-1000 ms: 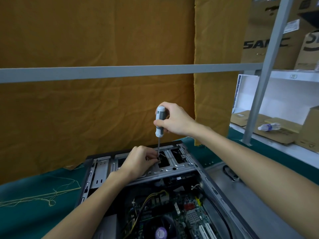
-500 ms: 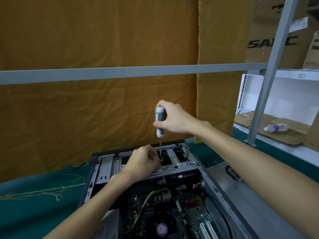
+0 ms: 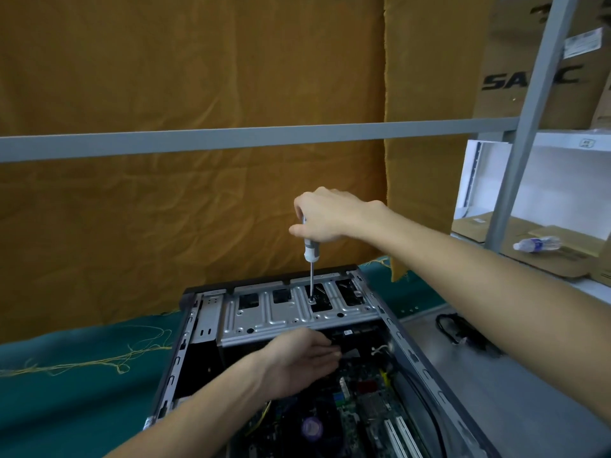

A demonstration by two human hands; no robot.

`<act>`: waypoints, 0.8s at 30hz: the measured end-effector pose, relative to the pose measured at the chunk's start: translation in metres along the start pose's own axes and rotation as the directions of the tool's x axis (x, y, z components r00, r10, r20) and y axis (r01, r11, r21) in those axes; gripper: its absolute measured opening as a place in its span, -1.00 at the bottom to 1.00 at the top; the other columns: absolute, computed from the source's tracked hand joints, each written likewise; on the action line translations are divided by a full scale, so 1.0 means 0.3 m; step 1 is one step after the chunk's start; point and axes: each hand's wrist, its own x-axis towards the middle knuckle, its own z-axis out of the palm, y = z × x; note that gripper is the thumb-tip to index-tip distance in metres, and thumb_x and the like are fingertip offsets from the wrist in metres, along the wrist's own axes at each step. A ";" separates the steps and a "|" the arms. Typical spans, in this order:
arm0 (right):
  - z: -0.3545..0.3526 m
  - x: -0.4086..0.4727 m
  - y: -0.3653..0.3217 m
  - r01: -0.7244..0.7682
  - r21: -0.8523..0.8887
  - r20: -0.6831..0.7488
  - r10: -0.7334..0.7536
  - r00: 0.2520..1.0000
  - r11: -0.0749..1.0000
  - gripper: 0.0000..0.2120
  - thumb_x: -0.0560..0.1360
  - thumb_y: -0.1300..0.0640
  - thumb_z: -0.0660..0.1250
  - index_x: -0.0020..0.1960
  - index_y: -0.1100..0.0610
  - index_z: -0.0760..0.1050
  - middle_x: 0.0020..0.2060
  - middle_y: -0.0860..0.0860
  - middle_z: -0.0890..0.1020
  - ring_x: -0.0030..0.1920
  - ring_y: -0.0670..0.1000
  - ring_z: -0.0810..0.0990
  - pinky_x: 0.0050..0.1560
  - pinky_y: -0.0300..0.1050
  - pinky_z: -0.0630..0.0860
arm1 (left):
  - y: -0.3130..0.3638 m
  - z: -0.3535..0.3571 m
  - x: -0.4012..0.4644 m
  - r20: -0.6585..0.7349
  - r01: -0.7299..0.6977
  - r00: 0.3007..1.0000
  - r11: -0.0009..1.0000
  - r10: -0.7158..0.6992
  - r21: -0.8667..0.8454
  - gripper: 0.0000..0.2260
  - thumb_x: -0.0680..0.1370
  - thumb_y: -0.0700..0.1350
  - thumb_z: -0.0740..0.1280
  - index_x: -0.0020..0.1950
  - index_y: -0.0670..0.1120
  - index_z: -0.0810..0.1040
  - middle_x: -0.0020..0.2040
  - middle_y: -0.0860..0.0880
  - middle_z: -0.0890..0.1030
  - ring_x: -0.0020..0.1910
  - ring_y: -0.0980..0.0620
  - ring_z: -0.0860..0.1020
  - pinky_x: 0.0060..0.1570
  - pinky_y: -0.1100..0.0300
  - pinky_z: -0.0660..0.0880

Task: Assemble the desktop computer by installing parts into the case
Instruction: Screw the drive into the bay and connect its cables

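- Grey metal makes the drive cage, which sits at the far end of the open computer case, on the green mat.
- The right hand is closed around the handle of the screwdriver. It holds the tool straight up so the tip pushes down into a screw on the cage top.
- The left hand reaches in under the near edge of the cage, likely to hold a part up from below. I cannot tell what its fingers hold.
- The motherboard lies flat in the bottom of the case, near the person.
- The screw looks not fully tight yet, I think.
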 end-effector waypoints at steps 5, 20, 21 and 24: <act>-0.033 0.002 -0.007 0.038 0.125 0.148 -0.056 0.987 0.991 -0.82 0.55 0.06 0.37 0.10 0.08 0.49 -0.15 0.04 0.64 -0.36 -0.02 0.65 -0.44 -0.18 0.51 | -0.015 0.014 0.032 -0.045 -0.025 0.999 0.991 0.020 -0.134 -0.90 0.66 -0.37 0.21 0.05 -0.36 0.52 0.07 -0.29 0.60 0.09 -0.12 0.61 0.19 0.07 0.54; -0.060 0.037 -0.008 -0.022 0.185 0.262 -0.028 0.965 0.982 -0.70 0.56 0.07 0.38 0.21 0.19 0.42 -0.20 0.09 0.68 -0.39 -0.02 0.64 -0.49 -0.22 0.50 | 0.007 0.009 0.017 0.025 0.023 1.000 0.971 -0.017 -0.237 -0.76 0.62 -0.47 0.21 0.29 -0.49 0.43 0.22 -0.36 0.54 0.11 -0.21 0.59 0.21 -0.03 0.50; -0.061 0.038 -0.006 -0.023 0.184 0.270 -0.028 0.963 0.983 -0.74 0.56 0.13 0.38 0.18 0.20 0.45 -0.19 0.11 0.69 -0.43 0.00 0.64 -0.51 -0.23 0.49 | 0.005 0.009 0.019 0.011 0.011 1.000 0.972 -0.009 -0.233 -0.75 0.62 -0.48 0.21 0.29 -0.48 0.43 0.24 -0.36 0.54 0.14 -0.21 0.59 0.20 -0.03 0.51; -0.032 0.043 -0.002 -0.011 -0.018 0.079 0.013 0.997 1.000 -0.76 0.65 -0.03 0.28 0.04 0.16 0.51 -0.24 0.06 0.67 -0.51 -0.03 0.65 -0.53 -0.20 0.46 | 0.001 0.007 0.029 0.000 -0.011 1.000 0.975 0.011 -0.220 -0.78 0.62 -0.48 0.21 0.26 -0.46 0.45 0.22 -0.34 0.54 0.11 -0.20 0.59 0.15 0.00 0.51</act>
